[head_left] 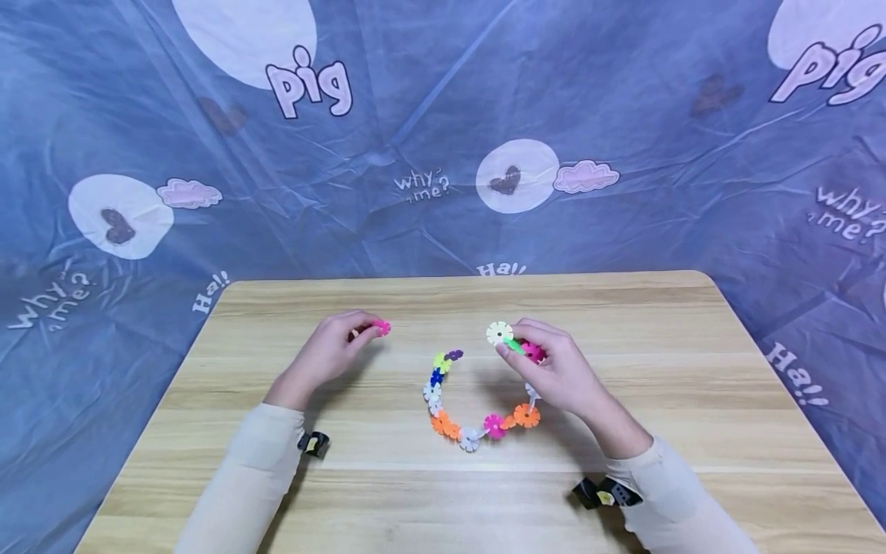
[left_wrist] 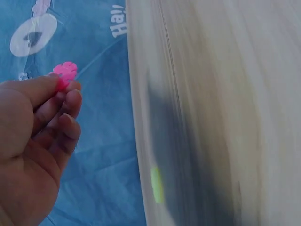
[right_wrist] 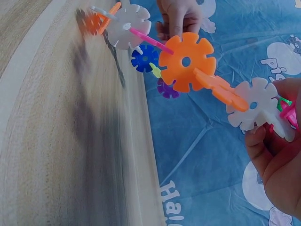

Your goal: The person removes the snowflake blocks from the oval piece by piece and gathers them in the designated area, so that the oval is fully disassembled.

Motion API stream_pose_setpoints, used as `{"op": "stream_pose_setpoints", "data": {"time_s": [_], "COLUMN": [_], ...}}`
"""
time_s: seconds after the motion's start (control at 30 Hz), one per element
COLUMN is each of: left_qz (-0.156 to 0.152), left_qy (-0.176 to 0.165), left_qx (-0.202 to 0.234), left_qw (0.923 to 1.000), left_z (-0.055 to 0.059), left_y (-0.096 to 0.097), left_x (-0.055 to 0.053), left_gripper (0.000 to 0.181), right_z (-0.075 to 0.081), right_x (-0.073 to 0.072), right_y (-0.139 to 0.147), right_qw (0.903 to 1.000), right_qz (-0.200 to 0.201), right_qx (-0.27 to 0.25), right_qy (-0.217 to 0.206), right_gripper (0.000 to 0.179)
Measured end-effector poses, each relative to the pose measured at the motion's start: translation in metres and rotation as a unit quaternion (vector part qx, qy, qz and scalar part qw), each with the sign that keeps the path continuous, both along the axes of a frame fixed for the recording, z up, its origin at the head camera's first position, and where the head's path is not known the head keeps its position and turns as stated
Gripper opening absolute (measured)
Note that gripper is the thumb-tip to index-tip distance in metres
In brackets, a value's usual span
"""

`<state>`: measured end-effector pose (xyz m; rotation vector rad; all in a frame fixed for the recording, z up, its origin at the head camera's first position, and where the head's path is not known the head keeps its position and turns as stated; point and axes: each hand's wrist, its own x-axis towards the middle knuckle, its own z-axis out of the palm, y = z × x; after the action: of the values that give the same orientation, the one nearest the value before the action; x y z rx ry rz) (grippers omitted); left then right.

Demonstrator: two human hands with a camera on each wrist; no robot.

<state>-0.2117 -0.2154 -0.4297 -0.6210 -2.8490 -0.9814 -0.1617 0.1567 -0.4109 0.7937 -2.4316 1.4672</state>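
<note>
My left hand [head_left: 325, 358] pinches a pink notched snowflake disc [head_left: 384, 328] between thumb and fingertips; the left wrist view shows that disc [left_wrist: 67, 70] too. Across from it, my right hand [head_left: 557, 365] grips one end of a curved chain of interlocked snowflake discs. By its fingertips are a pale disc [head_left: 499, 332], a green disc [head_left: 514, 345] and a pink disc [head_left: 534, 352]. White, orange, pink, blue and yellow-green discs form the curve, ending in a purple disc [head_left: 454, 355]. In the right wrist view a large orange disc [right_wrist: 186, 62] hangs near the fingers.
A wood-grain table [head_left: 388, 500] lies under both hands. Behind it hangs a blue printed cloth [head_left: 429, 231]. Black wrist-worn devices show below the left sleeve [head_left: 256, 454] and the right sleeve [head_left: 671, 492].
</note>
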Motion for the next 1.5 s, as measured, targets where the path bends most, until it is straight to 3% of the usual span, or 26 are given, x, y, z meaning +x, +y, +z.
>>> {"op": "stream_pose_setpoints", "data": {"time_s": [0.33, 0.53, 0.97, 1.5], "left_qz": [0.035, 0.039, 0.023, 0.061], "left_qy": [-0.064, -0.082, -0.078, -0.076], "left_qx": [-0.024, -0.045, -0.094, -0.127], "left_qw": [0.9970, 0.9949, 0.9922, 0.9871], "left_z": [-0.004, -0.007, -0.020, -0.026], "left_y": [-0.015, -0.023, -0.028, -0.029], "left_x": [-0.008, -0.013, -0.027, -0.033], "left_gripper": [0.022, 0.022, 0.013, 0.013], "right_z": [-0.001, 0.000, 0.000, -0.001], "right_x": [0.000, 0.001, 0.001, 0.001], "right_y": [0.000, -0.001, -0.002, -0.002], "right_qw": [1.0000, 1.0000, 0.9999, 1.0000], "right_qz": [0.000, -0.002, 0.004, 0.001], "right_qx": [0.002, 0.006, 0.007, 0.009], "right_qy": [0.003, -0.003, 0.007, 0.003], "right_gripper": [0.013, 0.010, 0.012, 0.010]}}
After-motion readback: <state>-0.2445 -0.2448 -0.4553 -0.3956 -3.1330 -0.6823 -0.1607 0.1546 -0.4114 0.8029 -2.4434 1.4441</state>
